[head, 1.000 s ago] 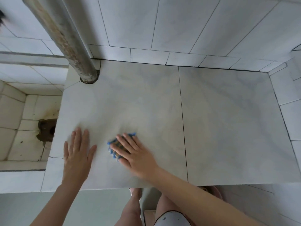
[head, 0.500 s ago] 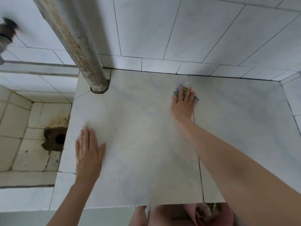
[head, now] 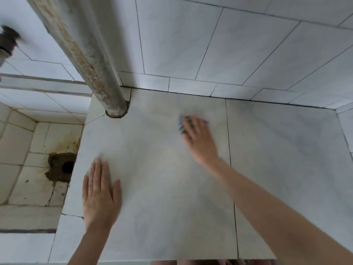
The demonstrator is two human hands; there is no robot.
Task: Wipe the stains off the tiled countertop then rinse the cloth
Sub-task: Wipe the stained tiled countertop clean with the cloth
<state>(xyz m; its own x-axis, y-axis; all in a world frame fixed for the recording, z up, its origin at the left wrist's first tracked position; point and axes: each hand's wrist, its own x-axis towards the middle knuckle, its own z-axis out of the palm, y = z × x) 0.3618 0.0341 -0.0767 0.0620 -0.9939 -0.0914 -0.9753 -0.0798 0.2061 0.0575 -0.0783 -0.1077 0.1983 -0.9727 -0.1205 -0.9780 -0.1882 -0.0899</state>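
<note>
Pale marbled tiles cover the wall point(head: 229, 44) and the countertop point(head: 162, 178). Left of both hands, a sunken sink point(head: 28, 169) shows a brown-stained drain point(head: 65, 167). A corroded pipe point(head: 89, 60) meets the counter's back corner. The left hand point(head: 100, 196) lies flat, fingers straight. To its right and farther back, the blurred right hand point(head: 198, 142) presses flat on the blue cloth point(head: 182, 123), which peeks out past its fingertips.

Corroded pipe point(head: 91, 60), rust-flecked, runs diagonally through frame. Grey marbled wall tiles point(head: 238, 44) behind it, dark grout lines. Lower left: tiled basin point(head: 23, 142), brown staining around round drain hole point(head: 67, 166). Blurred dark fitting point(head: 7, 41) at upper left edge.
</note>
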